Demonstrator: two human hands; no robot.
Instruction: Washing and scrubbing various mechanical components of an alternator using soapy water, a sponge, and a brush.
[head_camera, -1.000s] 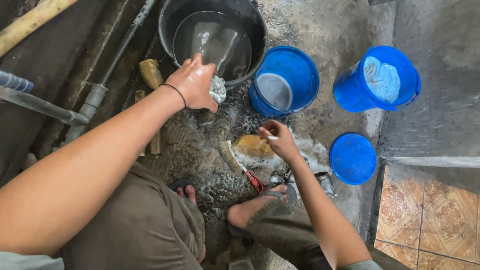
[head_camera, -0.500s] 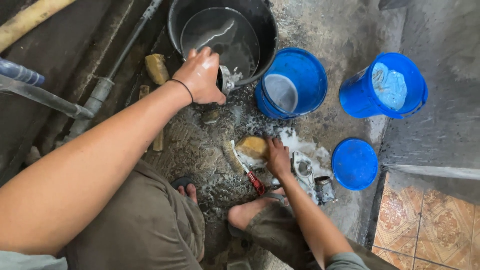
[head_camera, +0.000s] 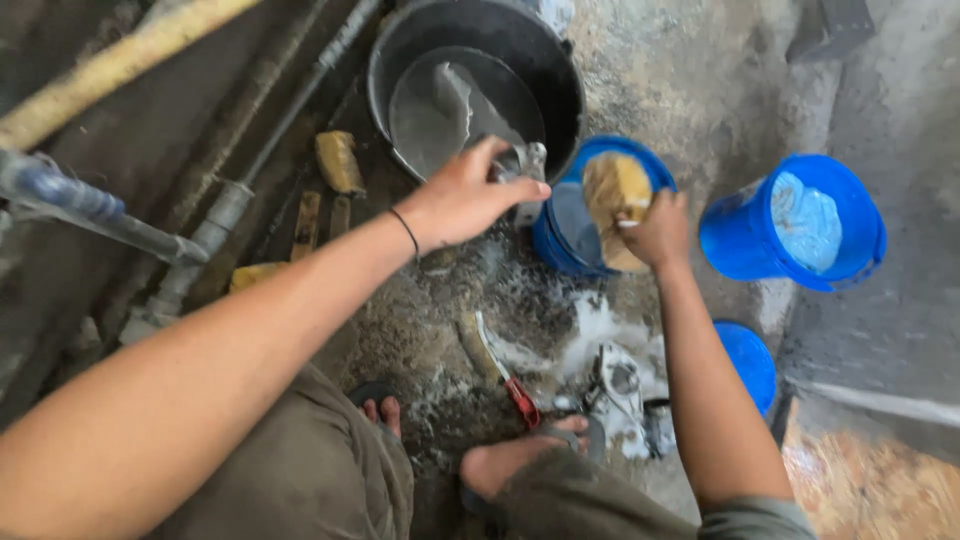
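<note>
My left hand (head_camera: 465, 200) grips a small metal part (head_camera: 522, 170), fingers closed around it, at the rim of the black tub (head_camera: 560, 75). My right hand (head_camera: 655, 232) clamps a wet yellow sponge (head_camera: 612, 195) over the blue bucket (head_camera: 560, 250). Risk: soapy fingers may lose the part, dropping it into the tub's water. Risk: foam on the floor (head_camera: 590, 330) beside my sandalled foot (head_camera: 520, 455) may cause slipping.

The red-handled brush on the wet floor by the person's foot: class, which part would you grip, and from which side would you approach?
Grip the brush by its red handle end, probably from above on the foot's side. It lies flat and slanted, the red end pointing towards the sandalled foot and clear of the foam. Both hands are occupied: the left hand holds a metal part, the right hand a sponge.
</note>
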